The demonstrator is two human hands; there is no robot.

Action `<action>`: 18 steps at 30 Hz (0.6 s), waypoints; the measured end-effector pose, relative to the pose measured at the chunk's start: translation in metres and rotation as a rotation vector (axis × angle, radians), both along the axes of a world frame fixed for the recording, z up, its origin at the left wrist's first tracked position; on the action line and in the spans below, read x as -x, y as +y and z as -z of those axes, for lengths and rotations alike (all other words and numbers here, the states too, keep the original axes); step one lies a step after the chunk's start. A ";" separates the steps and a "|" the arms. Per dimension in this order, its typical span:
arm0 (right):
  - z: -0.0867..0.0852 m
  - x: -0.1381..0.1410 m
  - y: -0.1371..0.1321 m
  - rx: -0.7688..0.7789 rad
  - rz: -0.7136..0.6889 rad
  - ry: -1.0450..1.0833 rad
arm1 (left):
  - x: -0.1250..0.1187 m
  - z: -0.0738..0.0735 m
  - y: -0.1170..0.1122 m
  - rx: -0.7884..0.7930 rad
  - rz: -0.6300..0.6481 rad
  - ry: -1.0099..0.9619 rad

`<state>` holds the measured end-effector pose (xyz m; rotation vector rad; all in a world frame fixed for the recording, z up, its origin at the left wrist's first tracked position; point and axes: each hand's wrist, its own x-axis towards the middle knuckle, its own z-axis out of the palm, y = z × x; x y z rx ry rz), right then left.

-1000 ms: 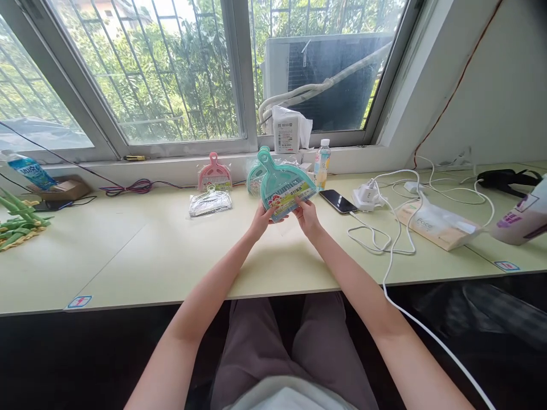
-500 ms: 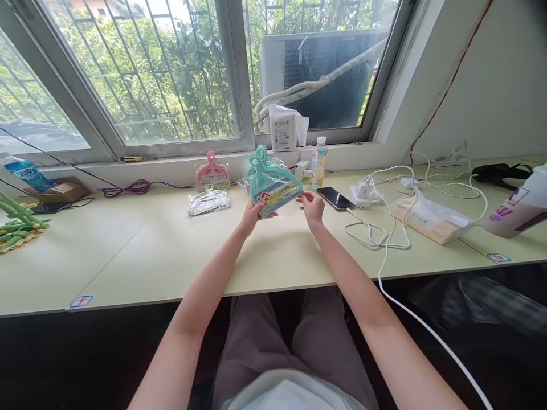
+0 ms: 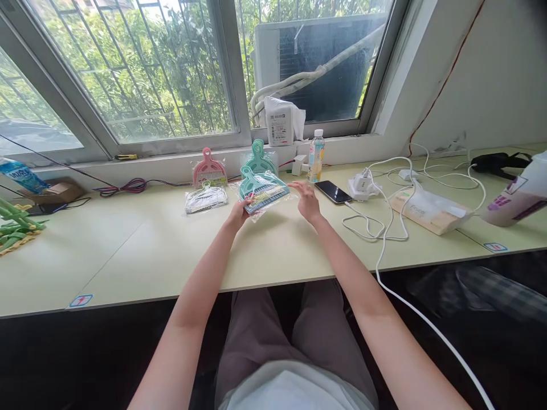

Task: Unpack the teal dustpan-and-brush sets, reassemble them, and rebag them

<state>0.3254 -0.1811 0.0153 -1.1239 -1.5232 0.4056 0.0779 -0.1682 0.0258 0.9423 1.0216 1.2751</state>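
Note:
My left hand [image 3: 238,213] pinches the lower left corner of a teal mini dustpan and brush set [image 3: 261,190] in clear wrapping, held low over the pale green desk [image 3: 171,250]. To the right of the pack, my right hand [image 3: 305,200] hovers with its fingers spread, touching nothing. Behind the held pack, a second teal set [image 3: 258,159] leans near the window sill. A pink set [image 3: 208,169] leans further left, and a clear set [image 3: 207,199] lies flat in front of it.
A small drink bottle [image 3: 316,163], a black phone [image 3: 335,192], a white charger with looping cables [image 3: 363,185] and a wrapped pack on a wooden block [image 3: 429,210] lie to the right. A tissue pack [image 3: 280,121] sits on the sill. Green sticks [image 3: 15,228] lie far left.
The teal pack has come down and to the left, toward the desk. My right hand has let go of it and opened; my left hand alone still holds it.

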 end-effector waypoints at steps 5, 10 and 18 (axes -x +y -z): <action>0.001 0.004 0.001 -0.076 -0.061 -0.095 | 0.012 0.006 0.002 0.060 0.133 0.005; 0.009 0.003 0.008 0.004 -0.024 0.045 | 0.014 0.008 -0.002 0.056 0.348 0.120; 0.021 0.007 0.012 0.020 0.039 0.068 | 0.010 0.004 -0.012 0.004 0.577 0.192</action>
